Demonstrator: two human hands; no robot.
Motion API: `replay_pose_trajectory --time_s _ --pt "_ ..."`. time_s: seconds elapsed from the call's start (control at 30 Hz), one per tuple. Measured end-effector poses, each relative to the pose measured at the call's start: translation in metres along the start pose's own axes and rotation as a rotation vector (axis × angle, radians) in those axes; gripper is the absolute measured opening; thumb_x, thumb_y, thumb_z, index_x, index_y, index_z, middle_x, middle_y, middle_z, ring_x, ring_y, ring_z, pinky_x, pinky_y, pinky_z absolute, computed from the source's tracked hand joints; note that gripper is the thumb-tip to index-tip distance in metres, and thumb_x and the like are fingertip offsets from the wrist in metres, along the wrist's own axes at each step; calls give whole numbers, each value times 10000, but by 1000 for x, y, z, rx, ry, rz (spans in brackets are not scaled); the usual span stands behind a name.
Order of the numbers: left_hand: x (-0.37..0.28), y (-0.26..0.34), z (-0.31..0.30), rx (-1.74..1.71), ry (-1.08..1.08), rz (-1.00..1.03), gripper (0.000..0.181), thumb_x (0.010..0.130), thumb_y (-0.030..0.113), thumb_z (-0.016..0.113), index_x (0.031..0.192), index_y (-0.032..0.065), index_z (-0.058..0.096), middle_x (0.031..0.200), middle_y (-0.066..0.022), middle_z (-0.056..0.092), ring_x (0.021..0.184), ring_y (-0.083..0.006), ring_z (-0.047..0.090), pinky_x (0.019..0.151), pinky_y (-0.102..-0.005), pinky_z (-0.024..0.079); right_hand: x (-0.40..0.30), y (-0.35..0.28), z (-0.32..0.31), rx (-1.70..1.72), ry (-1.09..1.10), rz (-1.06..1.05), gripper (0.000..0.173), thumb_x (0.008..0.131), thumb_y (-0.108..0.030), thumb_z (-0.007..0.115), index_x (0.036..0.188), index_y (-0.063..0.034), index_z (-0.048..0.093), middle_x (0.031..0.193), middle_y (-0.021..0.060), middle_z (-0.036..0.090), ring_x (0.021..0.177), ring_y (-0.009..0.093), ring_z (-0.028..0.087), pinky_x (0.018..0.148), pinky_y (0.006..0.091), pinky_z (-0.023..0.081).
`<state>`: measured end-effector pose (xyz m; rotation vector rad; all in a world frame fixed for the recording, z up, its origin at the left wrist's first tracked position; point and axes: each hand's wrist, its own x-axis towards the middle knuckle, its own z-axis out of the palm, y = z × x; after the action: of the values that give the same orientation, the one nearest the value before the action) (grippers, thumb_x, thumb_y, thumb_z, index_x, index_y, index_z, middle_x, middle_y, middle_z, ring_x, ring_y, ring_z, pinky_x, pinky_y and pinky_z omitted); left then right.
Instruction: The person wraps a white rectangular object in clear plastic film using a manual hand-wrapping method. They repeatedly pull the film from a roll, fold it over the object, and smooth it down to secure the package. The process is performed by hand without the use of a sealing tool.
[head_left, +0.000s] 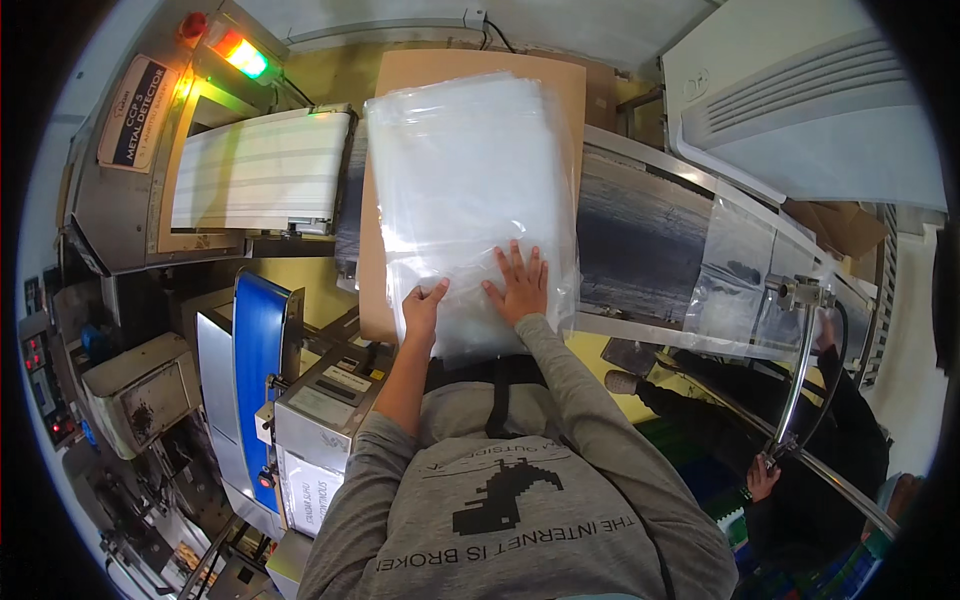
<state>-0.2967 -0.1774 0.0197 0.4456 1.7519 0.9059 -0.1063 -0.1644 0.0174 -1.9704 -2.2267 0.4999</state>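
Before me a thick, slightly uneven stack of clear plastic sheets or flat bags lies on a brown cardboard sheet. Near its lower left edge, my left hand has its fingers curled around the plastic, thumb on top. My right hand rests palm down on the stack with fingers spread, gripping nothing. The cardboard lies across a dark conveyor belt, which shows on both sides of it.
At left stands a metal detector with a lit signal lamp and white belt. A blue belt is closer. At right, a co-worker's hand is by a metal stand; clear plastic lies on the conveyor.
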Motion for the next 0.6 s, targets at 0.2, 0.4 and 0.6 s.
replay_pose_trajectory --time_s 0.2,0.4,0.6 --pt "-17 25 7 -51 120 -25 393 771 295 746 613 151 417 586 72 364 544 -55 287 509 -233 257 9 79 6 -4 140 347 663 844 -553 476 1417 -285 278 1495 114 182 1346 425 164 1058 568 183" --pt "4 0 -25 -13 -110 -3 232 800 232 706 835 27 602 749 6 546 663 -83 461 624 -234 381 -12 224 -45 -121 62 441 687 786 -526 560 1395 -339 305 1487 87 223 1346 406 190 1069 550 190" --pt "-7 12 -20 68 -147 52 149 838 163 644 880 23 612 788 -1 571 736 -70 498 680 -234 404 -33 298 -80 -246 47 632 708 736 -321 667 1365 -291 343 1473 96 250 1325 418 214 1073 537 175"
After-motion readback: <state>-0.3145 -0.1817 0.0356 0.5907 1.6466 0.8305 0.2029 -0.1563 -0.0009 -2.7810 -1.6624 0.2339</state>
